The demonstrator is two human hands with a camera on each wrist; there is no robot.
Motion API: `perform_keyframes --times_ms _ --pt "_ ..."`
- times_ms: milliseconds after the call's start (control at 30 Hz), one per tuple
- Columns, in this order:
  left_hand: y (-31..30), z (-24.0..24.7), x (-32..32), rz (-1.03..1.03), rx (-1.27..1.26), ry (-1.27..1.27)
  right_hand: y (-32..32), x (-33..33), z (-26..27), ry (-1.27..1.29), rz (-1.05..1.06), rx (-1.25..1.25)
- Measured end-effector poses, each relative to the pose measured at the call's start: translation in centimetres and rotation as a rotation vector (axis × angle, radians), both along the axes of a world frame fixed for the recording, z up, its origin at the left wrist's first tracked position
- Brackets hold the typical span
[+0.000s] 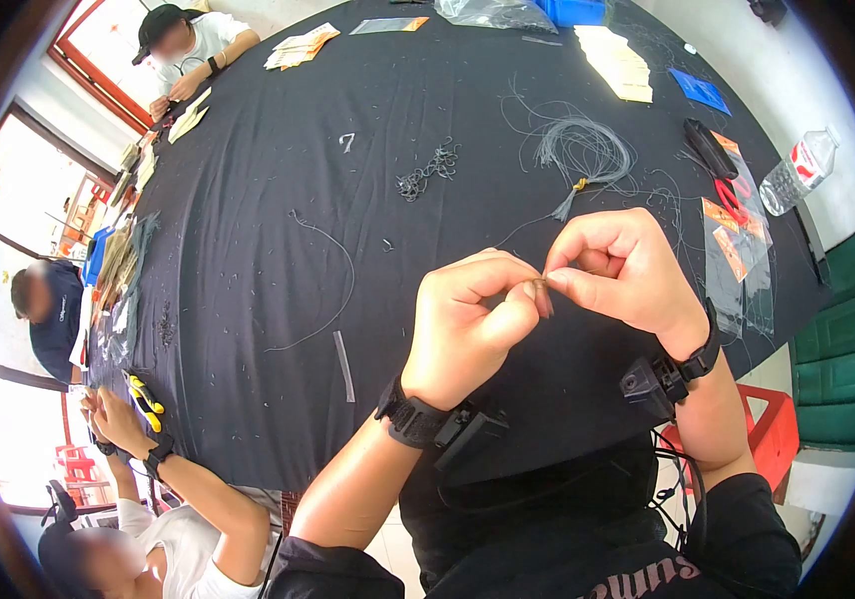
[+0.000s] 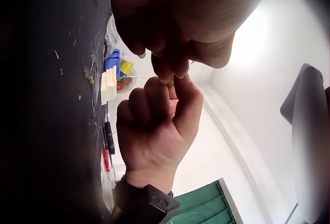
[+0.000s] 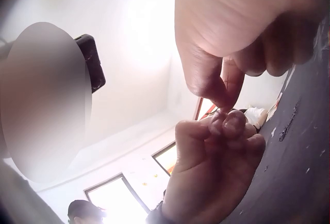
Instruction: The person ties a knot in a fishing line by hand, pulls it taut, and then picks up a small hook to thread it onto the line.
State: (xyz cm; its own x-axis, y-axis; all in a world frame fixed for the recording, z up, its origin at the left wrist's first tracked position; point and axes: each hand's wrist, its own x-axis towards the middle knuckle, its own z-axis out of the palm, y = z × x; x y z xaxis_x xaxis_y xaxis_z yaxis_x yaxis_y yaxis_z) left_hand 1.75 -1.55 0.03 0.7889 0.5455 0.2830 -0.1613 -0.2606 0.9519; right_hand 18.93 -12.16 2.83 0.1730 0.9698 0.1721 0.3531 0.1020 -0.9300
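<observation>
Both hands meet above the dark cloth, fingertips touching. The left hand (image 1: 472, 314) pinches something very small and thin between thumb and curled fingers; a thin dark line (image 1: 525, 230) runs from near it toward the bundle of line. Thumb and index finger of the right hand (image 1: 632, 270) pinch at the same spot. In the left wrist view the right hand (image 2: 157, 126) meets the left hand (image 2: 175, 18); in the right wrist view the left hand (image 3: 211, 167) lies below the right hand (image 3: 242, 33). What exactly is pinched is hidden by the fingers.
Beyond the hands lie a coil of line (image 1: 582, 150) with a yellow tie, a pile of small hooks (image 1: 427, 172), and cards (image 1: 615, 62). Red scissors (image 1: 732, 200), a black case (image 1: 710, 148) and a bottle (image 1: 800, 172) are at the right. Another person's hands (image 1: 120, 419) work near yellow pliers (image 1: 144, 401).
</observation>
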Motion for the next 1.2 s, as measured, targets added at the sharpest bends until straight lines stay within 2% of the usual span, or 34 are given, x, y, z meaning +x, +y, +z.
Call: perform_keyframes --times_ms 200,300,400,500,533,633,800,900,1000,1100,1200 --pt "0.1 -0.1 -0.1 0.045 -0.025 0.088 0.2 -0.1 -0.4 0.037 -0.018 0.054" --pt "0.1 -0.4 0.0 0.034 -0.14 0.063 0.3 -0.1 -0.4 0.045 -0.018 0.063" --pt "0.4 -0.3 -0.2 0.041 -0.133 -0.014 0.4 0.1 -0.5 0.029 -0.031 0.053" --pt "0.0 0.1 0.0 0.106 -0.134 -0.056 0.5 0.2 -1.1 0.144 -0.039 0.015" --pt "0.2 -0.1 -0.1 0.072 -0.108 -0.057 0.5 0.2 -1.0 0.203 -0.029 -0.008" --pt "0.5 -0.7 0.3 0.059 0.049 -0.122 0.5 0.1 -0.7 0.384 0.02 -0.09" --pt "0.6 -0.9 0.3 0.035 -0.113 -0.159 0.3 -0.1 -0.2 0.587 0.128 -0.188" --pt "0.4 -0.2 0.2 0.038 -0.238 -0.115 0.4 0.3 -0.1 0.398 0.136 -0.174" --pt "0.5 -0.1 0.1 0.032 -0.303 -0.066 0.7 0.3 -0.7 0.35 0.049 -0.055" --pt "0.5 -0.1 0.1 -0.003 -0.376 -0.043 0.9 0.2 -0.6 0.127 -0.019 0.175" --pt "0.3 0.1 0.0 -0.079 -0.413 -0.031 0.8 0.3 -0.4 0.036 0.006 0.217"
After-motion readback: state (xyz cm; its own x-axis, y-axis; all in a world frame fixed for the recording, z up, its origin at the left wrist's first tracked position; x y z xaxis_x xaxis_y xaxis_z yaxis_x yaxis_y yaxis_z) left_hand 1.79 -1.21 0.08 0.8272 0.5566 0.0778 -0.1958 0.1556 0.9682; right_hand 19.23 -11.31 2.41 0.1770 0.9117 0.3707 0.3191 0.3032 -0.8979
